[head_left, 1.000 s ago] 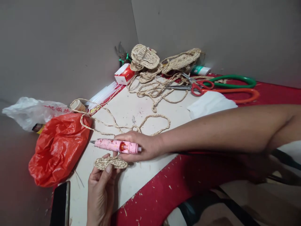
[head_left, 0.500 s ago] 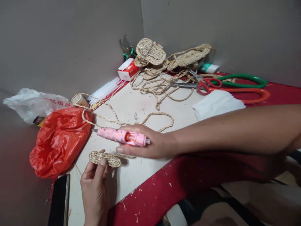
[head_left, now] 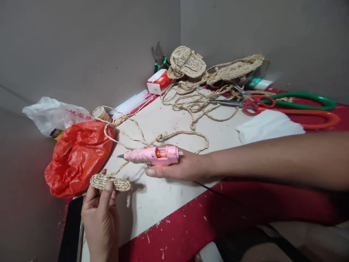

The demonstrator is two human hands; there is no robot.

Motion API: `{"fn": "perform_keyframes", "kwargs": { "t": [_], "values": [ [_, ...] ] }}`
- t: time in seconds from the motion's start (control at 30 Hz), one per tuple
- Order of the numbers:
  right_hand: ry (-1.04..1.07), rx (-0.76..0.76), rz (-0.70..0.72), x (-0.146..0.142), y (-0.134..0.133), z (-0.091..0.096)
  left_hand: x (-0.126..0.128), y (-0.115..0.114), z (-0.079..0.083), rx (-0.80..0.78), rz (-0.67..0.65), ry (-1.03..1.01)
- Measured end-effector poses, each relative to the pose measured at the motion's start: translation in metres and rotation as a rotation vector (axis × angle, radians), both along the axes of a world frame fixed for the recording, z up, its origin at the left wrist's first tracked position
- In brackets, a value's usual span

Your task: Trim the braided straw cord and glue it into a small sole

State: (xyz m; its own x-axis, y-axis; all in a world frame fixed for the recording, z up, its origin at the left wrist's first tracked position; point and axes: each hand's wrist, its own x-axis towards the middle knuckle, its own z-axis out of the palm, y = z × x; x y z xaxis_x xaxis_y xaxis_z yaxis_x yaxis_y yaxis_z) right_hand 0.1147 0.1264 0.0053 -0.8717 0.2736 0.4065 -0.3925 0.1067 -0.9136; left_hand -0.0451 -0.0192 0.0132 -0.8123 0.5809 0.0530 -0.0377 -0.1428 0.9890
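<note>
My right hand (head_left: 180, 168) grips a pink hot glue gun (head_left: 152, 155), nozzle pointing left, just above the white board (head_left: 163, 196). My left hand (head_left: 100, 214) pinches a small woven straw piece (head_left: 109, 182) by its lower edge at the board's left side. A braided straw cord (head_left: 152, 140) runs from that piece across the board in loops. The glue gun's tip sits a little above and right of the woven piece, not touching it.
An orange plastic bag (head_left: 77, 156) and a white bag (head_left: 51, 114) lie left. Woven straw pieces (head_left: 191, 63), a red-white box (head_left: 159, 82), glue sticks (head_left: 131, 103), red scissors (head_left: 289, 109) and green scissors (head_left: 302, 97), white tissue (head_left: 268, 125) lie behind. A phone (head_left: 71, 229) lies by my left wrist.
My left hand has carried the woven piece leftward, away from the glue gun. My right hand has turned the gun so its side shows. The camera has shifted left.
</note>
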Motion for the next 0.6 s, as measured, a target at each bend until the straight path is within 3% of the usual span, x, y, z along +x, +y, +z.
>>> {"fn": "perform_keyframes", "kwargs": {
  "t": [0.33, 0.6],
  "values": [
    [0.068, 0.482, -0.115, -0.002, 0.005, -0.012, -0.003, -0.002, -0.001, -0.069, -0.1, -0.146],
    [0.032, 0.555, -0.15, -0.001, 0.007, -0.013, 0.001, -0.001, 0.003, -0.133, -0.108, -0.173]
  ]
}}
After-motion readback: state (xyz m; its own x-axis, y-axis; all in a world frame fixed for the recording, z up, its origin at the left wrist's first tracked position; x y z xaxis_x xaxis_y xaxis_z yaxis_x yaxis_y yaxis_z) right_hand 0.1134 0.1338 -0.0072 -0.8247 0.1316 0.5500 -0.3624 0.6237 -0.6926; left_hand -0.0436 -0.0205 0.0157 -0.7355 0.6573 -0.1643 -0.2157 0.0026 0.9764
